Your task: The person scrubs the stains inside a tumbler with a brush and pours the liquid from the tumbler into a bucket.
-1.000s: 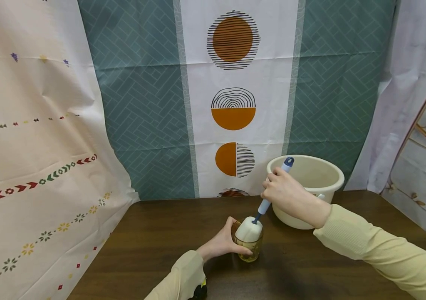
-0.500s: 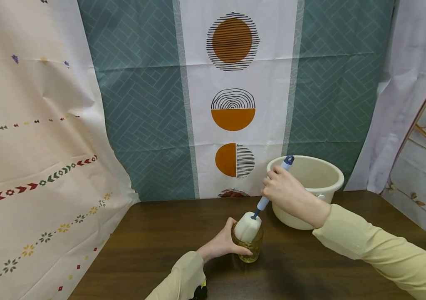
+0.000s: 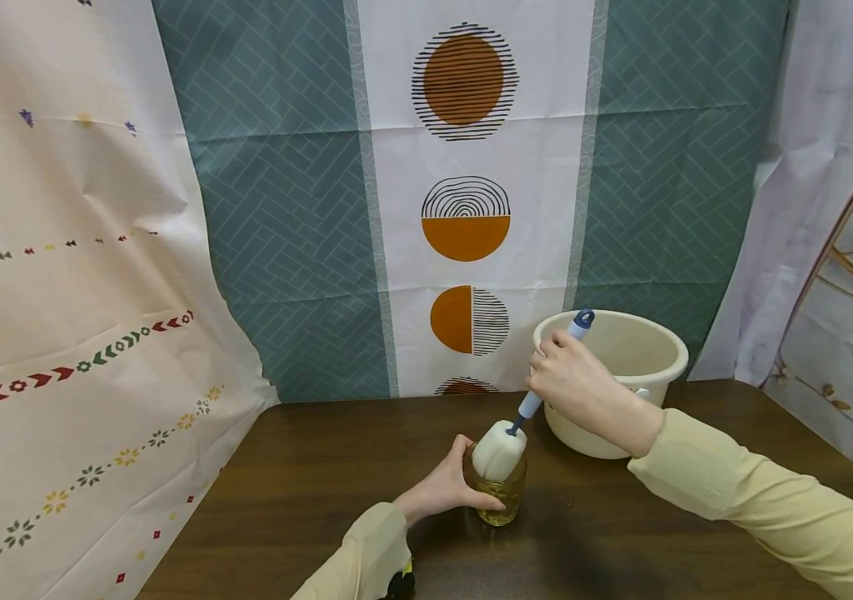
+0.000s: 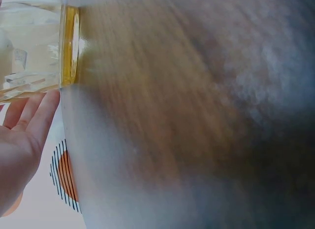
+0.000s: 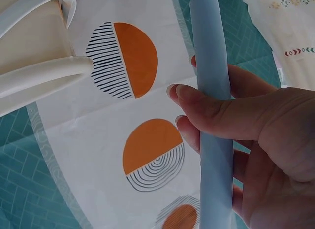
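An amber glass cup [image 3: 500,500] stands on the brown table, and my left hand [image 3: 447,483] grips its side with thumb and fingers spread around it. In the left wrist view the cup's thick yellow base [image 4: 70,47] rests at the tabletop, the fingers along its wall. My right hand [image 3: 572,379] holds a sponge bottle brush by its light blue handle [image 5: 212,56], fingers and thumb wrapped around it. The brush's white sponge head [image 3: 499,452] sits tilted in the cup's mouth, its upper part above the rim; its lower end shows only through the glass.
A cream plastic basin [image 3: 621,379] stands at the table's back right, just behind my right hand. Patterned cloth [image 3: 291,250] hangs along the table's back edge and both sides. Near my left sleeve lies a small black and yellow object [image 3: 400,583].
The sponge head has risen a little in the cup and leans differently, while the handle has shifted slightly. My left hand keeps its hold on the cup in the same spot.
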A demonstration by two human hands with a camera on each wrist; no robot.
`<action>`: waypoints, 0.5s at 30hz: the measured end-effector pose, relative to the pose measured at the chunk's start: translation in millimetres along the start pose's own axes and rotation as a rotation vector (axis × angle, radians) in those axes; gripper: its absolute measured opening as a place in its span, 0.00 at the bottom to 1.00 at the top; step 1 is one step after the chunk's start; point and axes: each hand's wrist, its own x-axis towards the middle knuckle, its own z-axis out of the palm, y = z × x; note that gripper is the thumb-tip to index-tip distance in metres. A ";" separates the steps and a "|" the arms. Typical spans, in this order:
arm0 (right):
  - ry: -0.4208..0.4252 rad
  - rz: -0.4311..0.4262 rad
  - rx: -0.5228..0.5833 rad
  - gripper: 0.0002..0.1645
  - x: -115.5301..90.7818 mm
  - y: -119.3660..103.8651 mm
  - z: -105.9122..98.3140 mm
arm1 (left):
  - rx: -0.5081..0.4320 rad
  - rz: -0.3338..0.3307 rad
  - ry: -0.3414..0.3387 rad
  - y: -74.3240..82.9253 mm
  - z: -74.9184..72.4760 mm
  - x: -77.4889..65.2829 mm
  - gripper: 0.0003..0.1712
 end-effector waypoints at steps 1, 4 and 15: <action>0.000 0.001 -0.001 0.10 -0.2 0.0 -0.1 | 0.000 0.002 0.000 -0.2 0.0 0.1 0.38; -0.002 0.008 0.006 0.10 -0.9 0.3 -0.3 | -0.009 0.009 -0.002 -1.0 0.2 0.2 0.37; 0.006 0.029 0.039 0.11 -5.3 1.9 1.0 | -0.021 0.037 0.001 -1.8 0.7 0.8 0.37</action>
